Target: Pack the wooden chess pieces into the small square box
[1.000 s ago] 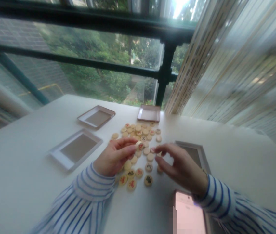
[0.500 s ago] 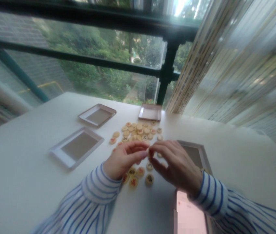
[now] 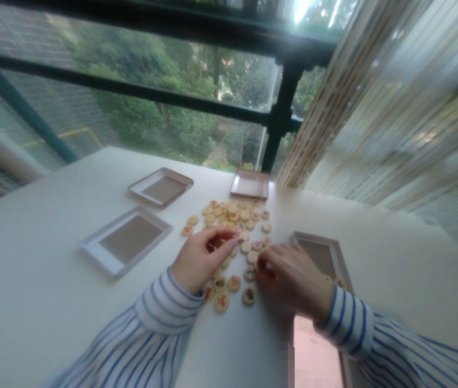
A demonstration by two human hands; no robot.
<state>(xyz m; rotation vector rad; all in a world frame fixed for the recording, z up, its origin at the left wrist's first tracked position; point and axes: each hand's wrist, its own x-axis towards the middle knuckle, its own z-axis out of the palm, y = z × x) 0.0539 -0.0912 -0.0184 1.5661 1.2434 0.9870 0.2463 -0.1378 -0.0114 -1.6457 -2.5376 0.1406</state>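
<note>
Round wooden Chinese chess pieces (image 3: 221, 301), some face up with red or black characters and others plain side up, lie in a loose heap mid-table. My left hand (image 3: 204, 256) hovers over the heap's near left part. Its fingers are loosely curved, with a gap to the thumb and no piece visible between them. To the right of the heap, my right hand (image 3: 293, 272) is closed, its fingers curled together beside a black-marked piece (image 3: 250, 272). Whatever those fingers hold is hidden. Beyond this hand lies a shallow tray (image 3: 340, 253), partly covered, with a few pieces near its close end.
Two shallow trays stand on the left, a nearer tray (image 3: 103, 264) and a farther tray (image 3: 184, 188). Another tray (image 3: 248, 196) sits at the back by the window. A phone (image 3: 318, 350) with a pink screen lies under my right wrist. String curtains (image 3: 318, 124) hang behind.
My hands, nearly touching before, have moved apart. The right hand has lowered with its fingers curled in, uncovering pieces between the hands. The left hand has shifted slightly.
</note>
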